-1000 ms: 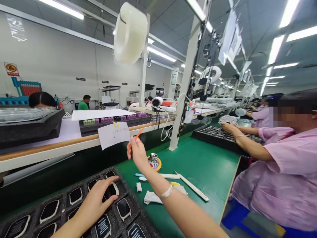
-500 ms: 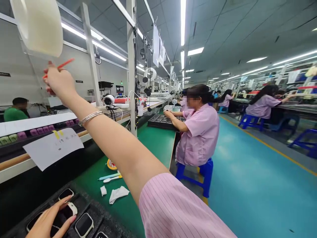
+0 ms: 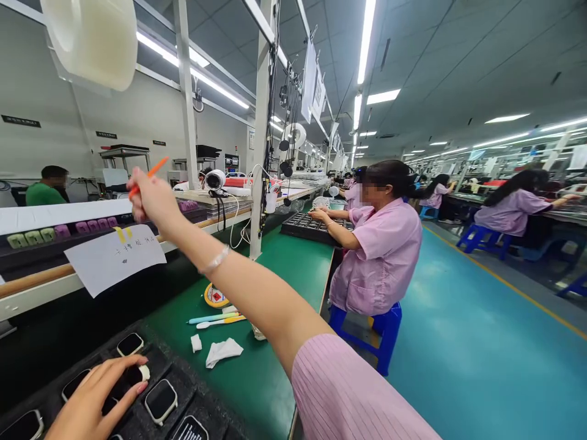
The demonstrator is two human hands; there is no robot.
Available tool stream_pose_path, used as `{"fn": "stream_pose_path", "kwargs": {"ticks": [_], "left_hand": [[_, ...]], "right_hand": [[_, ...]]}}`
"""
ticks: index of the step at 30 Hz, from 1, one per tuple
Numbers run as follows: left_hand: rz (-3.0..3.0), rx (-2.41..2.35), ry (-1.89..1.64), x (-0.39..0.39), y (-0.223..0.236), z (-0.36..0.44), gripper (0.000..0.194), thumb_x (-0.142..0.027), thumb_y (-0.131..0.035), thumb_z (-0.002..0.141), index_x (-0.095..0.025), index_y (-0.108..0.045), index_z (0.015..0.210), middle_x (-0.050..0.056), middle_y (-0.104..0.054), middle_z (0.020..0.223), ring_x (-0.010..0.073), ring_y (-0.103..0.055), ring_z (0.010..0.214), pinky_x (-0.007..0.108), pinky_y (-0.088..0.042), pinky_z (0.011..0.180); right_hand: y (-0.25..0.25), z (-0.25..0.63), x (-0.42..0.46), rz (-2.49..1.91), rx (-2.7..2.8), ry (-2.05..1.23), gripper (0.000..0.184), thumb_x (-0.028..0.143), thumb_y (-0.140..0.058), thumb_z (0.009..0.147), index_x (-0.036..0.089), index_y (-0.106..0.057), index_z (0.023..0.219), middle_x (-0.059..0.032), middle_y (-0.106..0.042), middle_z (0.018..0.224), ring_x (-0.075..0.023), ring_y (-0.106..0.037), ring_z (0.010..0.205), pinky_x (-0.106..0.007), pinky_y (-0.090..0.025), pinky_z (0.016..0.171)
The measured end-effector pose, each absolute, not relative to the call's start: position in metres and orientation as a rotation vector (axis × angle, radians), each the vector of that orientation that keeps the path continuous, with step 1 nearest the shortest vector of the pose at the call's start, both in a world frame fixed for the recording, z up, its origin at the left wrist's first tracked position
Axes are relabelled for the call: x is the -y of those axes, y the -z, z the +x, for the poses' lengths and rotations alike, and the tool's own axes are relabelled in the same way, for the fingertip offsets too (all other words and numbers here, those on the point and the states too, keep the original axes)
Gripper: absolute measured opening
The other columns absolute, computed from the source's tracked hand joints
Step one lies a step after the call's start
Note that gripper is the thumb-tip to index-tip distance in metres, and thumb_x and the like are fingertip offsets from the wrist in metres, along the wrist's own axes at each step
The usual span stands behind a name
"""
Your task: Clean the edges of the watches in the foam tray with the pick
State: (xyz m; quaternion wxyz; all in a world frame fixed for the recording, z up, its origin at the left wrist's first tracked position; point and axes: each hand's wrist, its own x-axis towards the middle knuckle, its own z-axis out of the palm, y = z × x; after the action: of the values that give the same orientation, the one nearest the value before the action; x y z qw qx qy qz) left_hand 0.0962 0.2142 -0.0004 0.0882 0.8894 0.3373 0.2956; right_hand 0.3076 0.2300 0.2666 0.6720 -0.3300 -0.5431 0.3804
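My left hand [image 3: 94,397] lies open, its fingers [image 3: 121,373] touching a watch [image 3: 137,374] in the black foam tray [image 3: 183,394]. My right hand [image 3: 153,195] is up high, closed on an orange pen [image 3: 151,174].

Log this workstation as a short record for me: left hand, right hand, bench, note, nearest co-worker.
Left hand: left hand open, resting on a black foam tray beside a smartwatch
Right hand: right hand raised, holding an orange pen
Bench: green mat with a white tissue and two plastic sticks
Note: handwritten paper note taped to the shelf edge
Nearest co-worker: person in a pink smock seated on a blue stool, hands over a black tray
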Motion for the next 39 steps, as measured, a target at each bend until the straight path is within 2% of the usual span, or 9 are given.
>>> {"fn": "stream_pose_path", "kwargs": {"ticks": [2,7,12,19,25,29,33,36,39], "left_hand": [[2.654,-0.998,-0.857,-0.214,-0.001,0.096,0.037,-0.060,-0.061,0.081,-0.035,-0.077,0.103,-0.001,-0.079,0.109,0.0270,-0.074,0.104,0.036,-0.062,0.088],[2.616,-0.994,-0.940,-0.212,0.000,0.099,0.039,-0.063,-0.061,0.078,-0.034,-0.078,0.099,0.000,-0.079,0.105,0.0277,-0.074,0.100,0.037,-0.062,0.088],[2.616,-0.977,-0.953,-0.214,0.003,0.098,0.042,-0.065,-0.062,0.078,-0.033,-0.077,0.101,0.001,-0.079,0.106,0.0277,-0.074,0.101,0.039,-0.062,0.089],[2.592,-1.022,-0.933,-0.216,0.003,0.098,0.051,-0.075,-0.060,0.073,-0.032,-0.077,0.094,0.002,-0.079,0.100,0.0294,-0.075,0.096,0.043,-0.061,0.091],[2.586,-1.030,-0.878,-0.217,0.001,0.099,0.055,-0.079,-0.059,0.073,-0.032,-0.077,0.094,0.002,-0.078,0.103,0.0303,-0.073,0.099,0.046,-0.058,0.094],[2.606,-1.014,-0.818,-0.207,-0.004,0.101,0.047,-0.069,-0.061,0.081,-0.029,-0.074,0.102,0.003,-0.077,0.107,0.0292,-0.071,0.102,0.046,-0.056,0.096],[2.616,-0.995,-0.843,-0.190,-0.009,0.105,0.041,-0.052,-0.061,0.090,-0.024,-0.064,0.121,0.007,-0.073,0.117,0.0280,-0.069,0.108,0.047,-0.055,0.098],[2.637,-1.024,-0.819,-0.183,-0.011,0.107,0.045,-0.041,-0.064,0.092,-0.022,-0.055,0.132,0.009,-0.069,0.122,0.0259,-0.067,0.111,0.046,-0.054,0.100],[2.660,-1.062,-0.830,-0.176,-0.017,0.108,0.047,-0.039,-0.065,0.092,-0.020,-0.054,0.133,0.014,-0.059,0.136,0.0290,-0.054,0.130,0.049,-0.046,0.110]], "right_hand": [[-0.217,0.303,-0.215,-0.709,1.262,-1.021,0.038,0.044,-0.049,0.103,0.020,-0.047,0.074,0.0110,-0.035,0.044,-0.0054,-0.035,0.034,-0.015,-0.032,0.038],[-0.108,0.290,-0.180,-0.740,1.286,-1.248,0.042,0.046,-0.051,0.100,0.020,-0.050,0.068,0.0109,-0.036,0.038,-0.0060,-0.034,0.031,-0.017,-0.030,0.037],[-0.051,0.285,-0.169,-0.779,1.247,-1.327,0.040,0.048,-0.059,0.095,0.019,-0.053,0.069,0.0104,-0.042,0.040,-0.0055,-0.037,0.033,-0.018,-0.033,0.039],[-0.030,0.285,-0.172,-0.876,1.175,-1.343,0.035,0.034,-0.054,0.100,0.018,-0.053,0.069,0.0104,-0.044,0.040,-0.0050,-0.038,0.033,-0.017,-0.035,0.042],[-0.020,0.288,-0.173,-0.942,1.152,-1.339,0.036,0.033,-0.053,0.102,0.017,-0.055,0.070,0.0100,-0.046,0.045,-0.0050,-0.040,0.035,-0.018,-0.037,0.042],[-0.014,0.291,-0.173,-1.009,1.080,-1.309,0.030,0.039,-0.057,0.101,0.013,-0.062,0.086,0.0066,-0.055,0.063,-0.0053,-0.048,0.045,-0.018,-0.042,0.044],[-0.007,0.299,-0.162,-1.030,0.989,-1.263,0.028,0.040,-0.057,0.100,0.013,-0.063,0.103,0.0007,-0.063,0.082,-0.0084,-0.058,0.059,-0.022,-0.051,0.053],[-0.004,0.311,-0.151,-1.008,0.969,-1.246,0.030,0.043,-0.056,0.101,0.014,-0.062,0.103,0.0016,-0.062,0.079,-0.0074,-0.055,0.055,-0.021,-0.049,0.050],[-0.003,0.320,-0.143,-0.995,0.973,-1.230,0.031,0.044,-0.055,0.101,0.014,-0.062,0.098,0.0040,-0.059,0.072,-0.0056,-0.049,0.049,-0.019,-0.044,0.045]]}}
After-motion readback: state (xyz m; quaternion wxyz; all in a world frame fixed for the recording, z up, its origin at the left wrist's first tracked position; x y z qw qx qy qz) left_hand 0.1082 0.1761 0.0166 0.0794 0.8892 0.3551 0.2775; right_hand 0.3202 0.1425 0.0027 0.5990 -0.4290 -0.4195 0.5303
